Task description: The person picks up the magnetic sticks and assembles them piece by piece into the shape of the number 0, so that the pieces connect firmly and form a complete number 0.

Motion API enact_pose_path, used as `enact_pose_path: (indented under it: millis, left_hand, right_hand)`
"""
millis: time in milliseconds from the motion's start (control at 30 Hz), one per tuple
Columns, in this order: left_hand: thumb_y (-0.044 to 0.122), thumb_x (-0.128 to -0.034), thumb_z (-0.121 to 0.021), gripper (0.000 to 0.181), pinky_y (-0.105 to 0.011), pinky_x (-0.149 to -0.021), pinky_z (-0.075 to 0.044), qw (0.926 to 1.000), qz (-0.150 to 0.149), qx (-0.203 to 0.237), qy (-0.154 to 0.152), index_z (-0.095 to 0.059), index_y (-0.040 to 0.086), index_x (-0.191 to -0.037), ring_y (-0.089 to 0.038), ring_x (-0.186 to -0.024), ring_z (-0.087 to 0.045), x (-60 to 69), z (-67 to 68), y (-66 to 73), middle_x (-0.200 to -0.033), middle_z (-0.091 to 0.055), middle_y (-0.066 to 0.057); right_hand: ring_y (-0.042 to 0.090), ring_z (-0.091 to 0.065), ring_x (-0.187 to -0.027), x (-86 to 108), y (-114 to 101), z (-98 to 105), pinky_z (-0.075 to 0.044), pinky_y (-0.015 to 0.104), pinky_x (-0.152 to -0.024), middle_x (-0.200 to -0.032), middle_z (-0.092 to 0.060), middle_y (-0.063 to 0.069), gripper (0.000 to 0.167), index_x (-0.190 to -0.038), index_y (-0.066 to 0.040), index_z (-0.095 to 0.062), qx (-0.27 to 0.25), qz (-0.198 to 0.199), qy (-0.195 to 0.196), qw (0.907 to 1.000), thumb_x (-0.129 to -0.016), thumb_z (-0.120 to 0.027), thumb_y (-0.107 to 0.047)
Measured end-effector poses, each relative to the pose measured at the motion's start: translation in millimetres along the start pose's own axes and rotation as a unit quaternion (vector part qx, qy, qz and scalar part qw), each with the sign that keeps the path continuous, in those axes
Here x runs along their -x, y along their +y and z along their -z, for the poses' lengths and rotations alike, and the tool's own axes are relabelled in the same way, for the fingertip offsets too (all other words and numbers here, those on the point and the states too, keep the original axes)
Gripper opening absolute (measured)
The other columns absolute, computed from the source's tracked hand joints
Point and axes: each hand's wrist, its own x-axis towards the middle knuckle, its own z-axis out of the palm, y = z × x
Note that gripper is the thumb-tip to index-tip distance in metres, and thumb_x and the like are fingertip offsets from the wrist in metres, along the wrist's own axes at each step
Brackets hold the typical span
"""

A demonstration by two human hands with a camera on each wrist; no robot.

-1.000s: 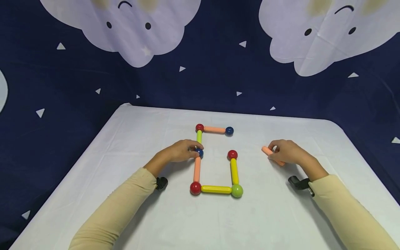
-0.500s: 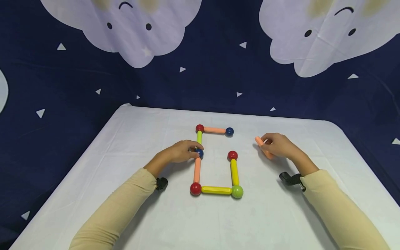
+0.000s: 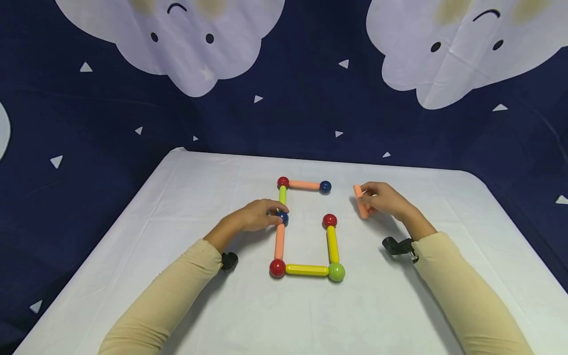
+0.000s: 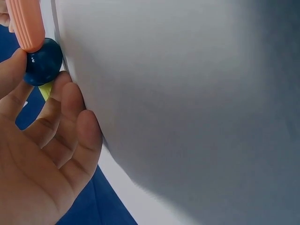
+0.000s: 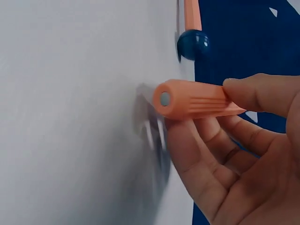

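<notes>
My left hand (image 3: 257, 215) pinches a blue ball (image 3: 283, 218) between thumb and fingers; the left wrist view shows the thumb against this blue ball (image 4: 46, 63) and an orange rod (image 4: 27, 23) joined to it. From that ball a green rod (image 3: 282, 195) runs back to a red ball (image 3: 283, 182), then a second orange rod (image 3: 304, 185) ends at another blue ball (image 3: 325, 187). My right hand (image 3: 389, 201) grips a loose orange rod (image 3: 360, 202) right of the shape. A silvery magnet end shows on this rod (image 5: 197, 99) in the right wrist view.
Nearer me, a red corner ball (image 3: 277, 268), a yellow rod (image 3: 307, 270), a green ball (image 3: 337, 271) and an upright-running yellow rod (image 3: 333, 244) lead to a red ball (image 3: 330, 220). A white cloth (image 3: 248, 315) covers the table. Behind hangs a dark blue backdrop (image 3: 306, 113).
My right hand has carried the loose orange rod left and toward the back, turning it closer to the front-back direction. The left hand and the joined pieces stay put.
</notes>
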Motion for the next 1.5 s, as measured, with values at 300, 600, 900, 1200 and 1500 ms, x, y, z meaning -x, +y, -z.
enact_pose_path:
  millis: [300,600,900,1200,1500]
  left_hand:
    - [0.022,-0.0999,-0.058,0.035,-0.028,-0.078,-0.047,1.0,-0.003,-0.002,0.001,-0.06,0.021,-0.135,-0.018,-0.096,-0.055,-1.4,0.3,-1.0,-0.122,-0.062,-0.009]
    - [0.022,-0.0998,-0.058,0.035,-0.029,-0.079,-0.048,1.0,-0.002,-0.007,0.002,-0.06,0.021,-0.135,-0.018,-0.098,-0.057,-0.7,0.1,-0.3,-0.124,-0.063,-0.01]
    - [0.022,-0.0997,-0.058,0.035,-0.03,-0.08,-0.047,1.0,-0.003,-0.009,0.002,-0.06,0.022,-0.135,-0.018,-0.099,-0.056,-1.8,-0.5,-1.2,-0.124,-0.063,-0.009]
    - [0.023,-0.1,-0.058,0.035,-0.031,-0.082,-0.047,1.0,-0.001,-0.009,0.001,-0.06,0.022,-0.135,-0.019,-0.101,-0.055,-1.3,-0.3,-0.8,-0.124,-0.062,-0.009]
    - [0.023,-0.0997,-0.058,0.035,-0.03,-0.08,-0.047,1.0,0.001,-0.007,0.0,-0.06,0.022,-0.135,-0.019,-0.099,-0.055,-0.5,0.1,-0.5,-0.124,-0.062,-0.009]
  right_hand:
    - [0.015,-0.063,-0.078,-16.2,-14.2,-15.4,-0.056,0.026,-0.07,-0.124,-0.059,0.027,0.056,-0.148,-0.003,-0.039,-0.049,0.004,0.025,0.9985,-0.096,-0.056,-0.015]
    - [0.016,-0.062,-0.084,-26.0,-30.4,-26.0,-0.057,0.024,-0.073,-0.125,-0.058,0.026,0.057,-0.151,-0.008,-0.036,-0.106,0.007,0.037,0.9936,-0.096,-0.053,-0.009]
    - [0.017,-0.062,-0.088,-32.4,-40.0,-36.2,-0.058,0.026,-0.078,-0.126,-0.058,0.025,0.056,-0.148,-0.005,-0.038,-0.139,-0.013,0.022,0.9899,-0.095,-0.056,-0.009]
    - [0.012,-0.064,-0.081,-33.6,-47.2,-43.7,-0.057,0.025,-0.074,-0.126,-0.062,0.023,0.055,-0.147,-0.004,-0.038,-0.104,-0.055,-0.004,0.9931,-0.097,-0.056,-0.016]
    - [0.01,-0.062,-0.075,-37.1,-52.3,-49.2,-0.054,0.021,-0.068,-0.111,-0.066,0.016,0.051,-0.142,-0.002,-0.043,-0.096,-0.071,0.01,0.9928,-0.096,-0.059,-0.018]
